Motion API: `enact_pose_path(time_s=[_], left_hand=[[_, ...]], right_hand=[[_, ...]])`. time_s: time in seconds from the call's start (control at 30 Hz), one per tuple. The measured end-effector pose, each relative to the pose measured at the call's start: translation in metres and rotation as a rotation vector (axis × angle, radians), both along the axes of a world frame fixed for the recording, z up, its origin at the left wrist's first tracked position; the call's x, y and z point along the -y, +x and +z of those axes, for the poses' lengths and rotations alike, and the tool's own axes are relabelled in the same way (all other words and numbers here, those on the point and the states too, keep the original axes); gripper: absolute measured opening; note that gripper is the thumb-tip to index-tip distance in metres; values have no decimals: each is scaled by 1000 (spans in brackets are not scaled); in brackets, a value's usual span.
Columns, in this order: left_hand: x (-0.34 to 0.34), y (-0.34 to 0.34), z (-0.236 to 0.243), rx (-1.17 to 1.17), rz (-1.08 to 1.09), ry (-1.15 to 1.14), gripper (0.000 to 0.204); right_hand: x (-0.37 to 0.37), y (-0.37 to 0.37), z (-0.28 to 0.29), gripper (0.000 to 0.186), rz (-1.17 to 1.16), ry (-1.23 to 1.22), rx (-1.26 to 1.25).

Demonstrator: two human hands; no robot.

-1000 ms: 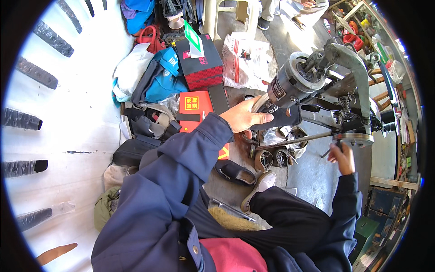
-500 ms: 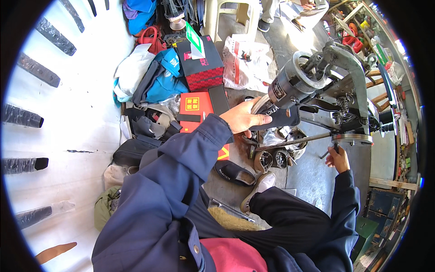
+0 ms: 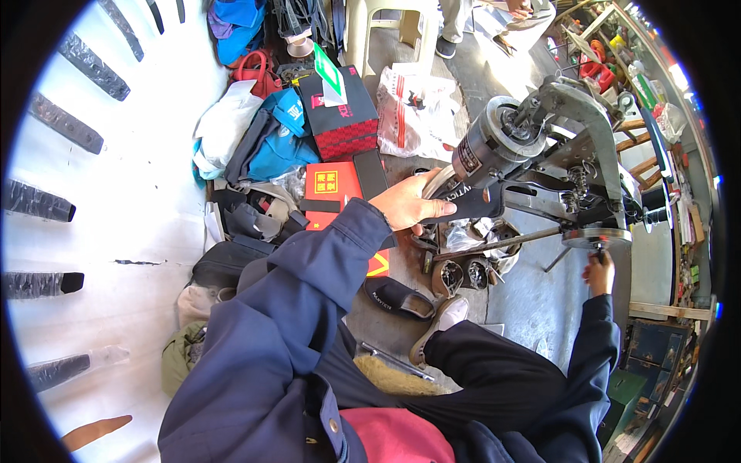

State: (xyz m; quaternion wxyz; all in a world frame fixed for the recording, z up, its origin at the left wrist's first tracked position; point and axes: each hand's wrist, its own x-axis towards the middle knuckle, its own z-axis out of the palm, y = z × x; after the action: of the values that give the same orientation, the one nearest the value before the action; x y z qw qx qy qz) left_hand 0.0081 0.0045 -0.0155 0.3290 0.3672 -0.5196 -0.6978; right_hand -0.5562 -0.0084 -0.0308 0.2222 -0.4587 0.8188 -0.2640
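Note:
A black cloth shoe [image 3: 482, 204] with light lettering sits under the head of a metal hand-cranked sewing machine [image 3: 494, 143]. My left hand [image 3: 413, 203] grips the shoe's pale-soled edge, thumb on top. At the right, my right hand [image 3: 600, 273] is closed round the crank handle [image 3: 598, 251] below the machine's flat round wheel [image 3: 597, 234]. A matching black shoe [image 3: 399, 299] lies on the floor near my foot. The needle and the point where it meets the shoe are hidden.
Small tins [image 3: 448, 278] of bits stand under the machine beside a long metal rod [image 3: 502, 244]. To the left lie a red box [image 3: 323, 176], a black box [image 3: 340, 112] and heaped bags [image 3: 285, 123]. Beyond are a plastic bag [image 3: 417, 108], a stool [image 3: 390, 9] and a seated person [image 3: 517, 23].
My right hand has swung the crank handle rightward round the wheel. The machine's upper mechanism has shifted a little. My left hand keeps its hold on the shoe.

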Motion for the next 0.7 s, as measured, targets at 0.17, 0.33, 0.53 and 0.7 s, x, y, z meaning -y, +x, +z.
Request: enact_pose_path(time_s=[0.17,0.33,0.53,0.7], left_hand=[[0,0,1,8,-6,4,67],[-2,0,1,-17,11,32,71],[-3,1,0,-15,23,7,72],[-2,0,-4,-26,35,-7,71]], right_hand=[[-18,83,10,24,366,266,209],[-24,91,82,29,482,-47,154],[-4,10,57,10,43,-303,-98],[-9,49,-4,18,131,220,56]])
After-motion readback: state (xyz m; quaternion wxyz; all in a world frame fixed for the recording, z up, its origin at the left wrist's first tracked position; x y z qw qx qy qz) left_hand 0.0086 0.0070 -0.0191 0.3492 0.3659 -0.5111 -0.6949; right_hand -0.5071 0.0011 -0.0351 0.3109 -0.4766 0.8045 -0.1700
